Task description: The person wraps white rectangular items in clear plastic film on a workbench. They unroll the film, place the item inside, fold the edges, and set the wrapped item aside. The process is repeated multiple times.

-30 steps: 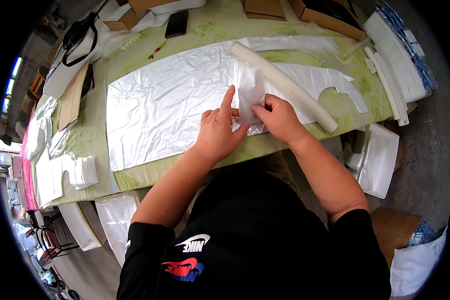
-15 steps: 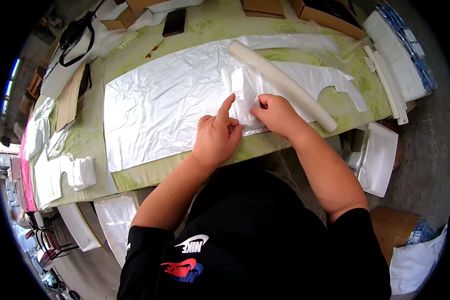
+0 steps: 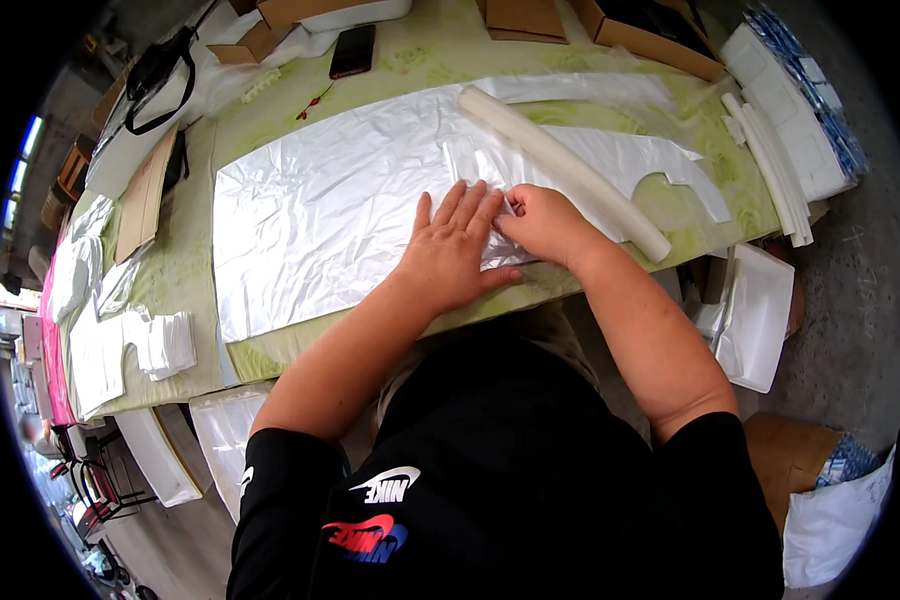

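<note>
Taking the white foam roll (image 3: 562,170) as the landmark: far to its left, white cut pieces (image 3: 120,345) lie stacked by the table's (image 3: 185,285) left edge, with a cardboard sheet (image 3: 145,195) above them. Nearer the roll, a wide silvery plastic sheet (image 3: 330,220) covers the middle of the green table, and a dark phone (image 3: 352,50) lies beyond the sheet's far edge.

Just left of the roll's near end, the left hand (image 3: 452,250) now lies flat on the plastic, fingers spread and pressing down. A second ago it rested with the forefinger raised and pointing; it has since flattened out. Right beside it, touching, the right hand (image 3: 542,222) is closed in a pinch on a small folded plastic piece (image 3: 482,170) that lies on the sheet against the roll. That piece looked more lifted and open before; it now appears drawn down and smoothed. As a judgement, the fold is being set and pressed, so this step seems close to done.

Right of the roll, foam strips (image 3: 770,165) and boxes (image 3: 650,35) sit at the table's far corner.
</note>
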A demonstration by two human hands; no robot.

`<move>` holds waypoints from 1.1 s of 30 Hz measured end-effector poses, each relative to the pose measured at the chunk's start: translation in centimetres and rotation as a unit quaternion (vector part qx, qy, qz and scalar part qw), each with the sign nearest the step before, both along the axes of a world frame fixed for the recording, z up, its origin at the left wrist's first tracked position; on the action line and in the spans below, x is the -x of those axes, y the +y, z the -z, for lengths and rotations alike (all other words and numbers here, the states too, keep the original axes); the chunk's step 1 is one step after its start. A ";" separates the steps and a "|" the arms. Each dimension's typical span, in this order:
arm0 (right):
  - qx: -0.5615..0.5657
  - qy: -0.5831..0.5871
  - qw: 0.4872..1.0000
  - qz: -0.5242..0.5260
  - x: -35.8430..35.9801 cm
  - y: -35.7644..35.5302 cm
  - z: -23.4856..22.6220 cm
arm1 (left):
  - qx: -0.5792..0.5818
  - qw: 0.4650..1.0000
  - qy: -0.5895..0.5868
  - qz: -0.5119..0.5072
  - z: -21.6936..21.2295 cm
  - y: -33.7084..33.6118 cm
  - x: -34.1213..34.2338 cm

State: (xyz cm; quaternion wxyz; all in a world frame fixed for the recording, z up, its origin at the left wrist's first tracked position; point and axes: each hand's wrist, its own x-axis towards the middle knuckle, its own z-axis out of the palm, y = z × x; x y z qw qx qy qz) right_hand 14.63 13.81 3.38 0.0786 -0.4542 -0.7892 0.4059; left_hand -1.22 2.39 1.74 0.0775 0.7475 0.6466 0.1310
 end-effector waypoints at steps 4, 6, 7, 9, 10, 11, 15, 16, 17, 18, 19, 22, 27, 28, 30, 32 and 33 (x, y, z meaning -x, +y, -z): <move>-0.007 0.032 0.999 0.026 -1.5 -2.2 0.3 | 0.017 1.000 0.020 -0.013 0.7 -0.6 0.2; 0.030 0.056 0.997 0.038 -2.4 -3.4 0.0 | 0.016 1.000 0.022 -0.002 0.6 -0.9 0.1; 0.060 0.079 0.994 0.045 -2.9 -4.2 -0.2 | 0.016 1.000 0.022 0.003 0.4 -1.2 -0.1; 0.122 0.128 0.984 0.037 -4.3 -6.1 -0.2 | 0.008 0.999 -0.003 0.041 0.0 -2.5 -0.2; 0.151 0.157 0.976 0.021 -5.2 -7.3 -0.4 | 0.005 0.998 -0.016 0.061 -0.3 -3.3 -0.2; 0.180 0.185 0.966 0.007 -6.1 -8.3 -0.6 | 0.015 0.996 -0.021 0.084 -0.3 -3.8 -0.1; 0.164 0.129 0.978 0.008 -8.5 -10.8 -2.2 | 0.010 0.991 -0.014 0.134 -0.2 -5.0 -0.1; 0.008 0.141 0.990 -0.027 -8.8 -10.6 -2.0 | -0.003 0.991 -0.017 0.136 -0.2 -4.9 -0.1; -0.150 0.148 0.976 -0.061 -9.0 -9.8 -1.3 | -0.018 0.990 -0.020 0.139 -0.2 -4.9 -0.2; -0.230 0.147 0.958 -0.092 -9.0 -9.3 -0.8 | -0.013 0.990 -0.028 0.141 -0.2 -4.9 -0.3; -0.313 0.145 0.932 -0.115 -9.0 -8.6 -0.2 | -0.010 0.989 -0.034 0.144 -0.4 -4.9 -0.3; -0.298 0.106 0.932 -0.178 -8.8 -7.4 1.0 | -0.002 0.990 -0.058 0.131 -0.4 -4.8 -0.3; -0.323 0.132 0.925 -0.153 -8.8 -7.2 2.4 | -0.070 0.986 -0.141 0.055 0.5 -4.2 -0.8; -0.330 0.144 0.922 -0.141 -8.7 -7.1 2.7 | -0.077 0.985 -0.147 0.048 0.7 -3.9 -0.7; -0.349 0.148 0.921 -0.091 -8.0 -7.0 2.8 | -0.092 0.982 -0.162 0.021 0.8 -3.4 -0.8; -0.364 0.137 0.920 -0.054 -7.4 -6.8 3.0 | -0.109 0.978 -0.179 -0.018 0.7 -3.1 -1.2; -0.370 0.124 0.920 -0.043 -7.1 -6.6 3.2 | -0.106 0.976 -0.189 -0.032 0.8 -2.9 -1.3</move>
